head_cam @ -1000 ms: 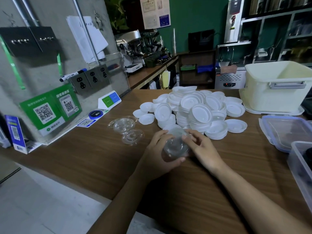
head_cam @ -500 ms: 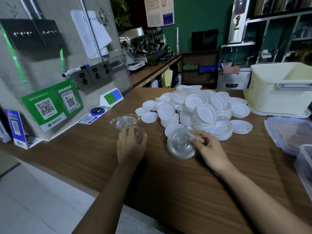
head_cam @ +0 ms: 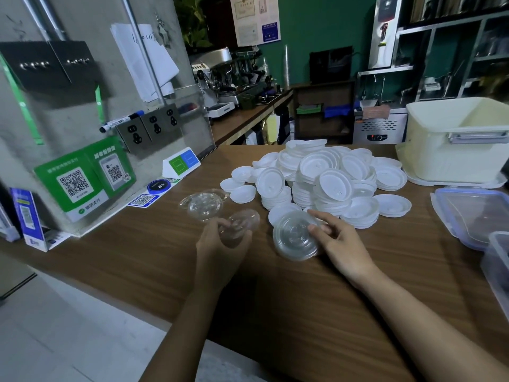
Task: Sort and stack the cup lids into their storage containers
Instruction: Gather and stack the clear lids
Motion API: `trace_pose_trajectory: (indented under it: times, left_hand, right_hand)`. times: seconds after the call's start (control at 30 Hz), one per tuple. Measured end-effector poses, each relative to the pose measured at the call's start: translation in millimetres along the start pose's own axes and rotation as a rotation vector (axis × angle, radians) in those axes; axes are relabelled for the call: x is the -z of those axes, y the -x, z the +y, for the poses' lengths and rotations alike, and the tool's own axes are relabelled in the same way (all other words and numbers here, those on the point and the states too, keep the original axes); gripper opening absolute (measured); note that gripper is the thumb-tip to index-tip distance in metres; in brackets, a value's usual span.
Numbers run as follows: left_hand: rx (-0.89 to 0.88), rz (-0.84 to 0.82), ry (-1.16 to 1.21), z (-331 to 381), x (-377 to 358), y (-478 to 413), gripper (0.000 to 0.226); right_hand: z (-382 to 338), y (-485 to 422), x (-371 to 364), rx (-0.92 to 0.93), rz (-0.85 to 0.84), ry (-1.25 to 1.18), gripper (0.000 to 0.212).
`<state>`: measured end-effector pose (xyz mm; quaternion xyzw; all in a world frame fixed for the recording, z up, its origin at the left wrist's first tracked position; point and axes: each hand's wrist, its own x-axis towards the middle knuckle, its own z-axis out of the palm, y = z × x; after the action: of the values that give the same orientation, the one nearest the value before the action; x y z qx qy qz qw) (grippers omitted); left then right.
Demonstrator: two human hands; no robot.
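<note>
the person's left hand has its fingers curled round a small clear lid, held just above the bench. the right hand clamps a stack of clear lids at its right side, thumb across the near face and a finger over the top rim. the stack is tipped up on edge; whether its lower rim touches the bench cannot be told.

the small lid lies to the left of the stack, near it but apart. the lids are round, so there is no long axis to line up, only which face is up. just beyond the left hand a few loose clear lids lie on the bench, and that hand is plainly the nearer to them. the heap of white lids sits behind the right hand. a cream tub and a blue-rimmed container stand well apart to the right, on the right hand's side. the sorting looks early, and the small lid probably belongs with the loose ones, not the wider stack.
</note>
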<state>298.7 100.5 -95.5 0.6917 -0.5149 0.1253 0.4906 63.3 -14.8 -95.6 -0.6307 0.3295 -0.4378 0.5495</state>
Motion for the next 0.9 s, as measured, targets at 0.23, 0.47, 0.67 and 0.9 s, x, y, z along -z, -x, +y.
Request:
trace_pose_trajectory:
  times: [0.23,0.47,0.67,0.9]
  left_hand:
    - [-0.241,-0.301,0.222,50.2,-4.0,18.3,0.047]
    - [-0.311,-0.374,0.189,51.7,-7.6,18.2,0.052]
    - [-0.257,-0.435,0.177,50.4,-4.9,14.9,0.055]
    - [0.044,-0.201,-0.121,-20.9,-8.1,-32.3,0.041]
  right_hand:
    - [-1.5,-1.3,-2.9,0.029,0.023,0.119,0.028]
    - [-7.8,2.1,-6.7,-0.008,-0.017,0.027,0.029]
    - [2.8,-1.7,-1.7,0.006,-0.037,0.045,0.032]
    - [6.6,-2.7,0.1,0.023,0.010,0.013,0.032]
